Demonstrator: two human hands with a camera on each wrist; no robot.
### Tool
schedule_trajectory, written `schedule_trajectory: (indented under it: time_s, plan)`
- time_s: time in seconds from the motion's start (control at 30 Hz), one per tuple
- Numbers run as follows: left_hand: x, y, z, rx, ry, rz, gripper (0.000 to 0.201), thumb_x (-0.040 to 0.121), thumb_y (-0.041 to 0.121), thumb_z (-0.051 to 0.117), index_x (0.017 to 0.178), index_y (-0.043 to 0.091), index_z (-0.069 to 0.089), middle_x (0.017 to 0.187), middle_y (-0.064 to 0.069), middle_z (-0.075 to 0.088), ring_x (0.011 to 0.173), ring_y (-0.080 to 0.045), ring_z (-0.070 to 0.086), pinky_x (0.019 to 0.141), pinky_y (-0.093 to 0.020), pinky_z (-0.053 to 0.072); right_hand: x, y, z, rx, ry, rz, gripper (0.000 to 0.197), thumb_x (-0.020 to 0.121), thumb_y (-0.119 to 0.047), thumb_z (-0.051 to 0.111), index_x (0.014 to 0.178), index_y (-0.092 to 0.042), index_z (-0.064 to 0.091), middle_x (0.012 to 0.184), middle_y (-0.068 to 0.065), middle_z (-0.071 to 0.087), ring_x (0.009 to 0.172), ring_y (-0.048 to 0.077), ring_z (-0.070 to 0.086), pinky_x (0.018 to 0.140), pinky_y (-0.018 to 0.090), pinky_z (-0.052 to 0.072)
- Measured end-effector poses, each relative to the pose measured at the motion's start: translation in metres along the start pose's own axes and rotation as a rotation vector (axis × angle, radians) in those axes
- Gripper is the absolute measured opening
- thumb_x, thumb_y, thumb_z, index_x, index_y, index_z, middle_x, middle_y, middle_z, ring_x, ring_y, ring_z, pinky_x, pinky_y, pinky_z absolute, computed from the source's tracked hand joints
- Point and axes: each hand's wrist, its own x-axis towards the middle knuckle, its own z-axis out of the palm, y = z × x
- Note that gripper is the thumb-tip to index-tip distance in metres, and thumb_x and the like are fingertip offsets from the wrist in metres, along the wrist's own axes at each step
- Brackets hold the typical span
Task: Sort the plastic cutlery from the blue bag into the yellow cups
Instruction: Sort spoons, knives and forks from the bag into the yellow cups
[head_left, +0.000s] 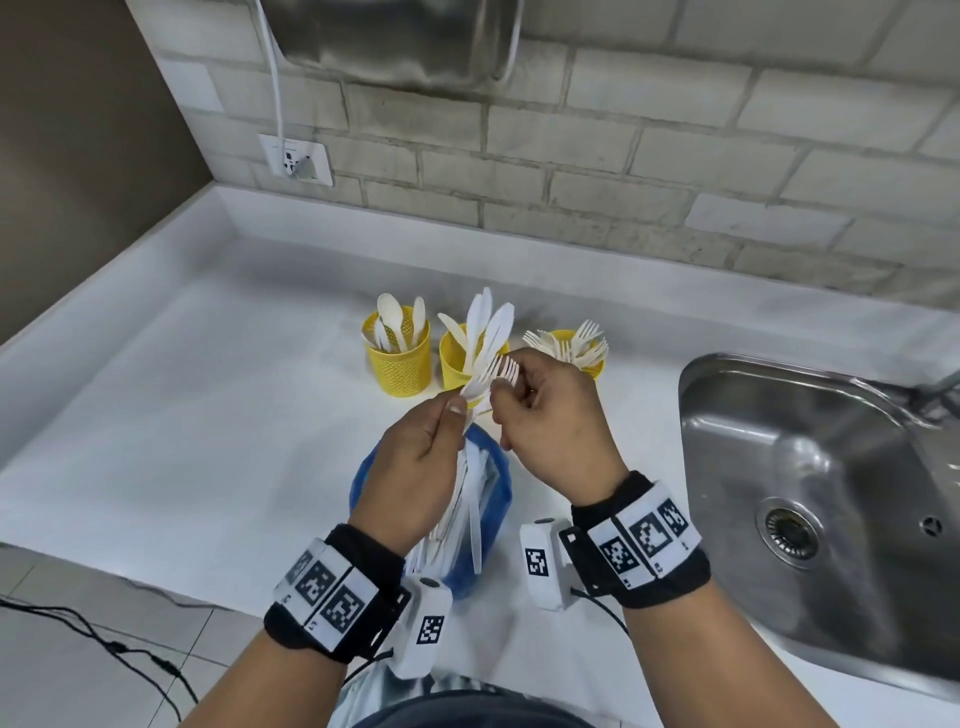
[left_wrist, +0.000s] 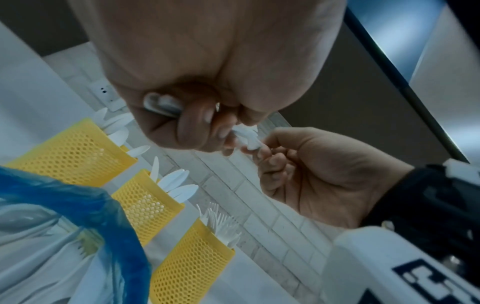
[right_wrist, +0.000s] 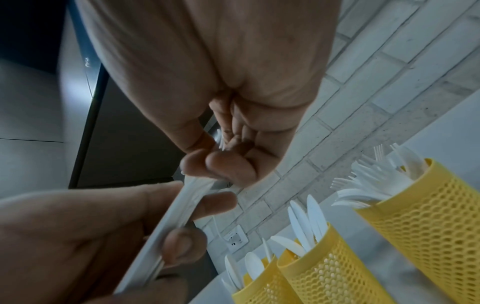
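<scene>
Above the blue bag (head_left: 496, 499), my left hand (head_left: 452, 410) grips a bundle of white plastic cutlery (head_left: 485, 332) by the handles, with knife blades fanned upward. My right hand (head_left: 501, 387) pinches a fork (head_left: 508, 368) at the bundle's right side. Behind them stand three yellow mesh cups: spoons in the left cup (head_left: 400, 364), knives in the middle cup (head_left: 454, 369), forks in the right cup (head_left: 589, 366). More cutlery lies in the bag. In the right wrist view, the left hand's thumb (right_wrist: 182, 244) presses on the handles (right_wrist: 179, 207). The left wrist view shows both hands meeting on the white pieces (left_wrist: 245, 135).
A steel sink (head_left: 810, 493) is set into the white counter (head_left: 208, 415) to the right. A brick wall with a socket (head_left: 296, 161) runs along the back. Cables lie on the tiled floor (head_left: 104, 649) at the lower left.
</scene>
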Motion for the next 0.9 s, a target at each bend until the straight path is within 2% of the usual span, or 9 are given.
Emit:
schedule_trajectory:
  time_s: [0.1, 0.2, 0.3, 0.43, 0.5, 0.57, 0.67, 0.77, 0.9]
  plan:
    - [0.002, -0.002, 0.005, 0.207, 0.047, 0.134, 0.028, 0.109, 0.023, 0.039, 0.109, 0.028, 0.067, 0.080, 0.018, 0.056, 0.080, -0.002, 0.054, 0.070, -0.015, 0.036, -0.003, -0.003, -0.004, 0.024, -0.017, 0.032, 0.030, 0.094, -0.037, 0.057, 0.083, -0.010, 0.063, 0.061, 0.008, 0.063, 0.058, 0.027, 0.067, 0.063, 0.045, 0.054]
    - [0.004, -0.007, 0.009, 0.387, 0.066, 0.207, 0.035, 0.109, 0.027, 0.040, 0.133, 0.022, 0.063, 0.086, 0.008, 0.046, 0.082, -0.015, 0.054, 0.066, -0.014, 0.034, -0.005, -0.003, -0.007, 0.030, -0.010, 0.076, 0.034, 0.094, -0.046, 0.064, 0.083, -0.015, 0.065, 0.061, 0.001, 0.067, 0.057, 0.019, 0.069, 0.063, 0.043, 0.057]
    - [0.006, -0.009, 0.012, 0.448, 0.043, 0.250, 0.043, 0.107, 0.034, 0.037, 0.145, 0.028, 0.056, 0.088, 0.006, 0.042, 0.077, -0.006, 0.046, 0.066, -0.019, 0.038, -0.004, 0.004, -0.010, 0.106, -0.017, 0.136, 0.017, 0.097, -0.027, 0.063, 0.090, -0.013, 0.067, 0.064, 0.003, 0.071, 0.057, 0.019, 0.072, 0.067, 0.048, 0.061]
    - [0.012, -0.005, 0.015, 0.394, -0.027, 0.282, 0.040, 0.108, 0.030, 0.044, 0.146, 0.029, 0.055, 0.091, 0.016, 0.041, 0.086, 0.001, 0.046, 0.078, -0.005, 0.034, 0.002, 0.011, -0.022, 0.292, -0.020, 0.250, 0.011, 0.098, -0.009, 0.056, 0.095, -0.007, 0.067, 0.067, 0.011, 0.072, 0.059, 0.033, 0.073, 0.066, 0.057, 0.062]
    - [0.015, -0.003, 0.016, 0.345, -0.041, 0.240, 0.039, 0.108, 0.033, 0.044, 0.145, 0.027, 0.055, 0.104, 0.012, 0.049, 0.099, -0.001, 0.049, 0.085, -0.001, 0.032, 0.006, 0.015, -0.034, 0.297, 0.037, 0.234, 0.011, 0.099, -0.009, 0.057, 0.095, -0.005, 0.066, 0.069, 0.016, 0.071, 0.058, 0.033, 0.071, 0.060, 0.051, 0.062]
    - [0.021, -0.003, 0.014, 0.324, -0.043, 0.196, 0.041, 0.108, 0.037, 0.042, 0.145, 0.025, 0.055, 0.116, 0.008, 0.054, 0.106, -0.006, 0.053, 0.090, -0.008, 0.036, 0.012, 0.021, -0.052, 0.252, 0.125, 0.187, 0.010, 0.100, -0.007, 0.058, 0.092, -0.005, 0.064, 0.066, 0.018, 0.069, 0.052, 0.027, 0.069, 0.053, 0.039, 0.058]
    - [0.036, -0.009, 0.011, 0.371, -0.065, 0.162, 0.042, 0.107, 0.040, 0.041, 0.144, 0.025, 0.055, 0.122, 0.005, 0.055, 0.097, -0.008, 0.056, 0.090, -0.026, 0.046, 0.023, 0.031, -0.085, 0.086, 0.270, 0.105, 0.011, 0.100, -0.010, 0.059, 0.091, -0.010, 0.064, 0.059, 0.010, 0.069, 0.047, 0.016, 0.066, 0.051, 0.028, 0.053]
    - [0.055, -0.020, 0.010, 0.414, -0.093, 0.166, 0.039, 0.106, 0.033, 0.051, 0.142, 0.021, 0.057, 0.125, 0.002, 0.053, 0.092, -0.013, 0.059, 0.091, -0.031, 0.051, 0.034, 0.045, -0.110, -0.080, 0.368, 0.065, 0.010, 0.099, -0.016, 0.058, 0.093, -0.013, 0.065, 0.061, 0.005, 0.069, 0.050, 0.012, 0.068, 0.058, 0.035, 0.059]
    - [0.081, -0.040, 0.013, 0.550, -0.107, 0.251, 0.039, 0.098, 0.020, 0.065, 0.136, 0.017, 0.063, 0.136, -0.005, 0.053, 0.110, -0.026, 0.060, 0.098, -0.036, 0.050, 0.047, 0.064, -0.120, -0.230, 0.377, 0.028, 0.011, 0.099, -0.019, 0.055, 0.093, -0.015, 0.064, 0.062, 0.003, 0.069, 0.057, 0.019, 0.070, 0.070, 0.048, 0.058]
